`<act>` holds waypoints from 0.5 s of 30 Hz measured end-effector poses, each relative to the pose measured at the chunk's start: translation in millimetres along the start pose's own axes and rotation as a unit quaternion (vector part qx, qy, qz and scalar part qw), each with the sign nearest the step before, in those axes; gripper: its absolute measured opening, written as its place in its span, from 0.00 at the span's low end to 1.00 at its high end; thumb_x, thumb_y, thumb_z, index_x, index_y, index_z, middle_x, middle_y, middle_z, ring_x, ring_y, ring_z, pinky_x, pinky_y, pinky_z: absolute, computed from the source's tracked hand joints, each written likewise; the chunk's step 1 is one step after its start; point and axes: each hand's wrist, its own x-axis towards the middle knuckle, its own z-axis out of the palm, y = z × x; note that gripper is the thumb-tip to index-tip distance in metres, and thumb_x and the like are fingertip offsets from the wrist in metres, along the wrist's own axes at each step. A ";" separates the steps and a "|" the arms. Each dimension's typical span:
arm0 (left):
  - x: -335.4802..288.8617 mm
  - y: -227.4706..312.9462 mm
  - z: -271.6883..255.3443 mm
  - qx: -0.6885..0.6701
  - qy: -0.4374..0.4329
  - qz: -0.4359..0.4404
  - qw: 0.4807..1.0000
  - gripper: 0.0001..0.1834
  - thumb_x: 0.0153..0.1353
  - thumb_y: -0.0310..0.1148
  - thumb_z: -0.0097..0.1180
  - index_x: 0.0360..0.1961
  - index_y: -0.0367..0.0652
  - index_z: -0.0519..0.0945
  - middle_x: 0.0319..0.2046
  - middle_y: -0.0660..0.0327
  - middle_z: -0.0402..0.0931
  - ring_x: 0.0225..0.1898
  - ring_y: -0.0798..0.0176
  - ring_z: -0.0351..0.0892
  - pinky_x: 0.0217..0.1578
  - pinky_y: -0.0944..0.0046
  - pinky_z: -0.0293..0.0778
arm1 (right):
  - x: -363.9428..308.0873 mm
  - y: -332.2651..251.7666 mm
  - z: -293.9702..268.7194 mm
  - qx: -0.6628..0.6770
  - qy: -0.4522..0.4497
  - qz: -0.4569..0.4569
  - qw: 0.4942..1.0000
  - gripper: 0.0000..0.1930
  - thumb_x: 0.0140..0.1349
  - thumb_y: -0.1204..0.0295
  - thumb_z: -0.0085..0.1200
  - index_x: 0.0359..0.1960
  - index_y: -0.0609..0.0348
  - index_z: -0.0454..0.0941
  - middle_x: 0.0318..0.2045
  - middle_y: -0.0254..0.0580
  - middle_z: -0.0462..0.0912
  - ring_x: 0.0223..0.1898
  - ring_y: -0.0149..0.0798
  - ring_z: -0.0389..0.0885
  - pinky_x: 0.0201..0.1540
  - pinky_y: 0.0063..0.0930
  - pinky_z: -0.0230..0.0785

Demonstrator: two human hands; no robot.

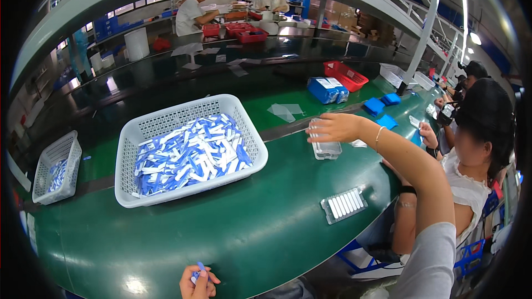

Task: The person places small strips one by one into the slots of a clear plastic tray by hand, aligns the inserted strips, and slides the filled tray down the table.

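Observation:
Near the front edge, my left hand (198,283) is closed on several small blue-and-white plastic sticks (200,266). My right arm reaches out to the right. My right hand (333,128) is over a clear plastic tray (328,151), fingers stretched out; whether they touch it I cannot tell. Closer to me lies another clear tray (344,206) holding a row of several white sticks. Left of my right hand stands a large white perforated basket (126,184), heaped with loose blue and white sticks (191,158).
A smaller white basket (72,180) with similar sticks is at far left. Beyond my right hand are blue boxes (327,89), a red basket (350,77) and blue packets (374,106). Clear sheets (285,112) lie on the green table (260,232). A co-worker (479,149) sits close on my right.

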 end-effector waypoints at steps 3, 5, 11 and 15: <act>-2.4 0.0 0.1 0.012 0.017 -0.001 1.000 0.06 0.67 0.31 0.47 0.41 0.40 0.71 0.24 0.63 0.73 0.17 0.78 0.58 0.17 0.77 0.57 | 22.8 4.5 11.7 0.114 -0.033 -0.153 0.981 0.34 0.40 0.74 0.61 0.54 0.56 0.65 0.55 0.42 0.69 0.60 0.41 0.65 0.57 0.39 0.59; -3.0 -2.1 0.8 0.010 0.017 -0.004 1.000 0.06 0.67 0.31 0.47 0.41 0.40 0.71 0.24 0.63 0.73 0.17 0.78 0.58 0.17 0.77 0.56 | 23.4 3.9 15.0 0.169 -0.041 -0.141 0.974 0.33 0.37 0.71 0.63 0.50 0.56 0.67 0.49 0.43 0.72 0.55 0.43 0.69 0.55 0.40 0.62; -0.2 -0.9 5.9 0.028 0.027 -0.014 0.999 0.06 0.67 0.30 0.47 0.41 0.40 0.71 0.25 0.63 0.73 0.18 0.78 0.59 0.18 0.77 0.56 | 60.0 -42.9 -29.9 0.345 0.044 -0.012 0.938 0.27 0.32 0.60 0.63 0.36 0.59 0.69 0.31 0.46 0.77 0.36 0.50 0.76 0.38 0.42 0.72; -9.9 3.9 2.4 0.027 0.049 -0.017 0.998 0.05 0.67 0.31 0.47 0.40 0.41 0.72 0.24 0.63 0.73 0.18 0.78 0.59 0.19 0.77 0.55 | 135.8 -119.3 -123.7 0.417 -0.025 0.094 0.904 0.27 0.31 0.60 0.64 0.33 0.65 0.71 0.31 0.51 0.79 0.36 0.52 0.78 0.38 0.42 0.74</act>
